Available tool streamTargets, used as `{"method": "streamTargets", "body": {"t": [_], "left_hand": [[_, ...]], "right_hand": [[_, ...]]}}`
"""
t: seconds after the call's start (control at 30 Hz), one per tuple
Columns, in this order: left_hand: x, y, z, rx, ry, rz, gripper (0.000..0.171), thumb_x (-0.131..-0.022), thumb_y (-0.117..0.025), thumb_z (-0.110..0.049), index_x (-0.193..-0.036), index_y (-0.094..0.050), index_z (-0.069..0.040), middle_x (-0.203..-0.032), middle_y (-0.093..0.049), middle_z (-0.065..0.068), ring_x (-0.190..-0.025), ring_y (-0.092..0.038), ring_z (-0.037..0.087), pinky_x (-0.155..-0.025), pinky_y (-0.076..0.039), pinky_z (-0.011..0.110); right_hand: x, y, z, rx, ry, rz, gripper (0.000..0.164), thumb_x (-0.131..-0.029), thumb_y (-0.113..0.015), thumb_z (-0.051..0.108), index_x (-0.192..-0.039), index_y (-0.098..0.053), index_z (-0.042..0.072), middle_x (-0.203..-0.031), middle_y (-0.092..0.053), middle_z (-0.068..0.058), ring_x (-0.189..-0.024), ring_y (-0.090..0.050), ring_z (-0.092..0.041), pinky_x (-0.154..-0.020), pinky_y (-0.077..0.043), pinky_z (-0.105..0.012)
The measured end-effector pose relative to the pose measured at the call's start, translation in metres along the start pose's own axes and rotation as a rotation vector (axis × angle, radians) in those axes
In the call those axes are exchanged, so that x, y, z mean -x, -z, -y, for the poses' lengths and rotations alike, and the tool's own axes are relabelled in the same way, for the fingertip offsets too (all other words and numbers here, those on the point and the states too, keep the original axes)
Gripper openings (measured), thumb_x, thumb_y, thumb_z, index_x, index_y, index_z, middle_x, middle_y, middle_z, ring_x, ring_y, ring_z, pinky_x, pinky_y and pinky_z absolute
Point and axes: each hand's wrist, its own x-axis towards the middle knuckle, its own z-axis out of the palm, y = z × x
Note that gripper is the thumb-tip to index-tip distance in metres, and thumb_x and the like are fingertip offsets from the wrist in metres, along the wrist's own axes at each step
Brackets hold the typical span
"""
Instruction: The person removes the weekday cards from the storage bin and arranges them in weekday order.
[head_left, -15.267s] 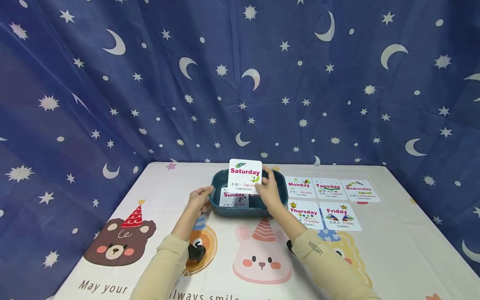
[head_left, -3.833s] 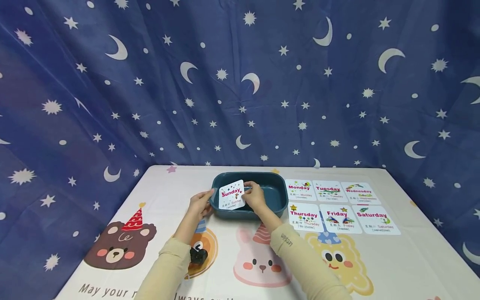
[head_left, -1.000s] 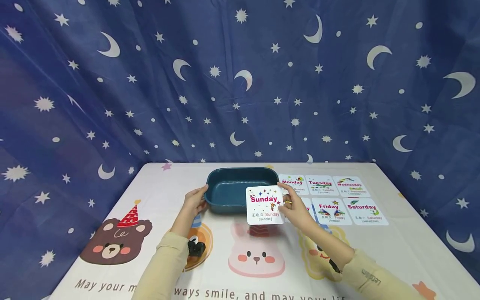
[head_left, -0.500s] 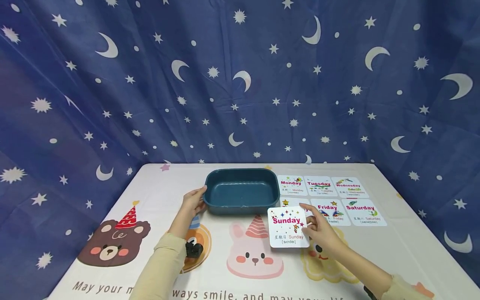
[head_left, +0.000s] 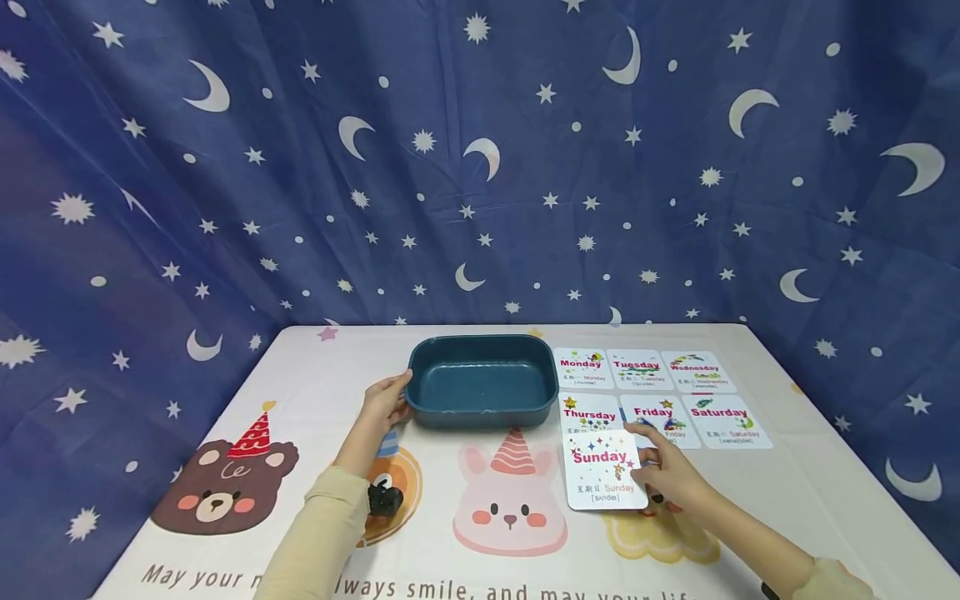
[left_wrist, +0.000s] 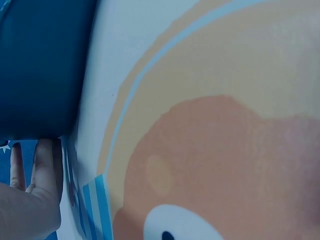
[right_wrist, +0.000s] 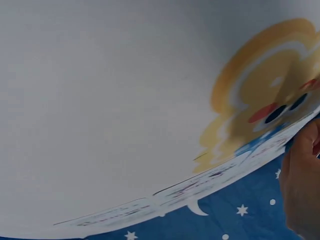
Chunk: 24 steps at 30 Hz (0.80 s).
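Observation:
My right hand [head_left: 670, 468] pinches a white square flashcard [head_left: 603, 490] printed "Sunday" by its right edge. The card overlaps the lower part of the Thursday card [head_left: 589, 410] in the head view. At the left end of a dark blue rectangular bin [head_left: 480, 415], my left hand [head_left: 384, 402] holds the rim; its fingers reach against the bin's end in the left wrist view. Only part of the right hand [right_wrist: 302, 177] shows at the right wrist view's edge. Nothing lies in the bin.
Monday [head_left: 582, 367], Tuesday [head_left: 640, 368] and Wednesday [head_left: 697, 372] cards form the back row, right of the bin. In front, Friday [head_left: 654, 417] and Saturday [head_left: 726, 421] cards lie beside Thursday. A star-patterned blue curtain [head_left: 480, 167] hangs behind the cartoon-printed tablecloth [head_left: 337, 467].
Saturday's card went from the right hand to the table, beside Friday. The Sunday card was then lifted out of the bin and carried right and nearer. The left hand stayed at the bin.

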Motion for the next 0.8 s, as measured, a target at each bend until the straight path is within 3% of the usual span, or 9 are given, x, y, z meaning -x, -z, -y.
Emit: {"method": "streamTargets", "body": {"t": [0.17, 0.33, 0.53, 0.8], "left_hand": [[0.000, 0.001, 0.000, -0.007, 0.007, 0.003, 0.052, -0.092, -0.061, -0.033, -0.130, -0.049, 0.000, -0.087, -0.059, 0.000, -0.060, -0.058, 0.001, -0.058, -0.048, 0.015], [-0.002, 0.001, 0.000, -0.018, 0.023, -0.009, 0.051, -0.091, -0.061, -0.034, -0.130, -0.050, -0.002, -0.087, -0.060, 0.000, -0.060, -0.057, 0.002, -0.058, -0.047, 0.015], [-0.001, 0.000, -0.003, -0.015, 0.007, -0.008, 0.052, -0.092, -0.060, -0.033, -0.131, -0.049, 0.000, -0.094, -0.059, 0.004, -0.063, -0.058, 0.002, -0.058, -0.048, 0.015], [-0.001, 0.001, -0.001, -0.018, 0.017, -0.019, 0.051, -0.092, -0.060, -0.033, -0.130, -0.050, -0.001, -0.097, -0.058, 0.005, -0.063, -0.057, 0.002, -0.058, -0.048, 0.015]], "right_hand": [[-0.004, 0.000, -0.003, 0.087, -0.056, -0.047, 0.071, -0.078, -0.056, -0.012, -0.142, -0.027, -0.001, -0.079, -0.052, -0.008, -0.058, -0.049, -0.014, -0.053, -0.048, -0.024], [-0.007, -0.001, -0.007, 0.222, -0.056, -0.092, 0.066, -0.078, -0.063, -0.007, -0.137, -0.034, -0.005, -0.073, -0.049, -0.007, -0.058, -0.048, -0.016, -0.049, -0.047, -0.024], [-0.008, -0.004, -0.013, 0.398, 0.028, -0.113, 0.065, -0.075, -0.076, 0.007, -0.130, -0.043, -0.008, -0.068, -0.045, -0.003, -0.052, -0.040, -0.011, -0.044, -0.032, -0.018], [-0.007, -0.010, -0.012, 0.540, 0.077, -0.116, 0.061, -0.073, -0.078, 0.009, -0.123, -0.047, -0.006, -0.069, -0.048, -0.003, -0.054, -0.043, -0.012, -0.045, -0.034, -0.017]]}}
